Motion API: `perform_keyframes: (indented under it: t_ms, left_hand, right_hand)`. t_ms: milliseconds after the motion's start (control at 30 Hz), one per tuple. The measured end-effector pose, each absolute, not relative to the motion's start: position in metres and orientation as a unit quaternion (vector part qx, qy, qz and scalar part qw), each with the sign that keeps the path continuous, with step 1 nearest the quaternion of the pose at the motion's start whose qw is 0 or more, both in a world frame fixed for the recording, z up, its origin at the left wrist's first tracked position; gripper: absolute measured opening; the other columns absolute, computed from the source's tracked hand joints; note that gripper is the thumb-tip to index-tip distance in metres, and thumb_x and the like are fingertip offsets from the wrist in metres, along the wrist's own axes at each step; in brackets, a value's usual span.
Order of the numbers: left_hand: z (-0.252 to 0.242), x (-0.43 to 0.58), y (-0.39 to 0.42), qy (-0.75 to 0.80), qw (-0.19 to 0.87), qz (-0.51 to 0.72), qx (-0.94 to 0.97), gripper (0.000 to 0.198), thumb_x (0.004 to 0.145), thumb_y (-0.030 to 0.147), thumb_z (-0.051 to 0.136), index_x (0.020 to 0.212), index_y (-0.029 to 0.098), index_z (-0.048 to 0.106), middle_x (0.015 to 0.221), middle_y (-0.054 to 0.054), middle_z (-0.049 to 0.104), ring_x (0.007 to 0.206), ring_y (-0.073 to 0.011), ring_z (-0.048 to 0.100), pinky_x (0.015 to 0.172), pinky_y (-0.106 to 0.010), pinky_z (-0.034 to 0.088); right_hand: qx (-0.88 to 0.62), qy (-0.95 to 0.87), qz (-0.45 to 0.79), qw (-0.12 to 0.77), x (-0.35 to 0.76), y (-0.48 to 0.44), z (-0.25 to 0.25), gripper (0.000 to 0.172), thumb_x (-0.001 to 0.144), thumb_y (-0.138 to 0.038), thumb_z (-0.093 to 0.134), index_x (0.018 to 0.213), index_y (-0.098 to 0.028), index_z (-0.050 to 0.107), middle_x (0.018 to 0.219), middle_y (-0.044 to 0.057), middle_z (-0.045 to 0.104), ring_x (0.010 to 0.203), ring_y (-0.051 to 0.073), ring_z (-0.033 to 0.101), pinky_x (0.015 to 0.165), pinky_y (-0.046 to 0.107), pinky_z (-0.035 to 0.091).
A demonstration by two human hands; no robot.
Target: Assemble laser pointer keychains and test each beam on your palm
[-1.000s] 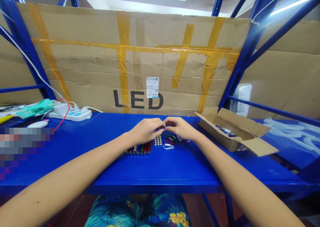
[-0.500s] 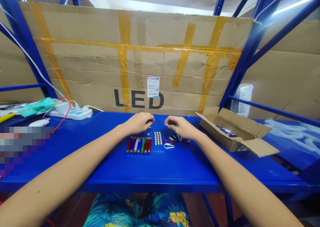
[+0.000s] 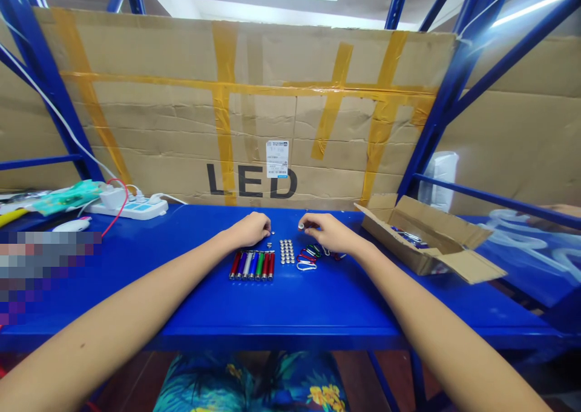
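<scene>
My right hand (image 3: 329, 232) pinches a small silver button cell (image 3: 301, 226) between thumb and fingertips, above the blue table. To its left, my left hand (image 3: 254, 227) is curled closed low over the table; whatever its fingers hold, if anything, is hidden. Beside those fingers lies a tiny silver piece (image 3: 273, 233), with small metal bits (image 3: 269, 244) just below. Button cells (image 3: 287, 251) stand in neat rows between the hands. A row of small red, purple, silver, blue and green flashlights (image 3: 252, 265) lies nearer me. Coloured carabiners (image 3: 307, 258) lie below my right hand.
An open cardboard box (image 3: 422, 242) with shiny items inside stands at the right. A white power strip (image 3: 138, 206) with cables lies at the left back. Behind the table (image 3: 281, 309) rises a large taped carton (image 3: 181, 127), between blue rack posts.
My left hand has drawn slightly left and its fingers have curled in, uncovering the tiny silver piece. My right hand keeps the button cell and has barely moved.
</scene>
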State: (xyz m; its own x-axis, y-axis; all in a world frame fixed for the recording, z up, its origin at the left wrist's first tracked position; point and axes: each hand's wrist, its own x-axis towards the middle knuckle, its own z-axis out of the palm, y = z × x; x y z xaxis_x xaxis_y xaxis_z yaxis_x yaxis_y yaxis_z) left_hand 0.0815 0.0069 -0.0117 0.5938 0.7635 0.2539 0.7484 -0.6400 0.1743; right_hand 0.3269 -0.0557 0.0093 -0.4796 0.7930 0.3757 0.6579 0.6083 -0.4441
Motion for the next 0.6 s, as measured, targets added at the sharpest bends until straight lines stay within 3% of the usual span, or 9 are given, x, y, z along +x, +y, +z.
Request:
perform_keyframes:
  t_ms: [133,267,433,600]
  left_hand:
    - [-0.001,0.088,-0.008,0.43,0.03,0.252,0.866,0.008,0.079,0.02,0.06,0.078,0.018,0.068,0.078,-0.004,0.071,0.071,-0.0176,0.064,0.064,-0.028,0.046]
    - [0.009,0.106,-0.032,0.332,0.044,0.366,0.868,0.013,0.085,0.024,0.056,0.086,0.017,0.067,0.078,-0.003,0.071,0.07,-0.0142,0.063,0.065,-0.027,0.048]
    - [0.009,0.121,-0.05,0.254,-0.014,0.371,0.893,0.016,0.089,0.021,0.052,0.093,0.017,0.067,0.086,-0.004,0.071,0.076,-0.015,0.064,0.072,-0.029,0.05]
    - [0.01,0.118,-0.054,0.234,-0.043,0.341,0.909,0.019,0.089,0.017,0.049,0.097,0.016,0.066,0.093,-0.007,0.071,0.085,-0.0179,0.065,0.078,-0.032,0.05]
  right_hand:
    - [-0.43,-0.848,0.129,0.283,0.327,-0.055,0.008,0.018,0.082,-0.01,0.052,0.092,-0.018,0.065,0.092,0.005,0.069,0.085,0.018,0.061,0.08,0.032,0.045]
    - [-0.422,-0.847,0.148,0.287,0.325,-0.056,0.006,0.017,0.083,-0.01,0.051,0.091,-0.018,0.064,0.091,0.004,0.069,0.083,0.017,0.06,0.078,0.031,0.045]
    - [-0.402,-0.846,0.168,0.309,0.321,-0.058,0.005,0.012,0.085,-0.015,0.052,0.088,-0.017,0.063,0.085,0.003,0.067,0.079,0.017,0.058,0.074,0.031,0.045]
    - [-0.379,-0.846,0.192,0.323,0.322,-0.055,0.003,0.014,0.084,-0.015,0.053,0.092,-0.017,0.063,0.091,0.005,0.068,0.086,0.018,0.06,0.079,0.032,0.046]
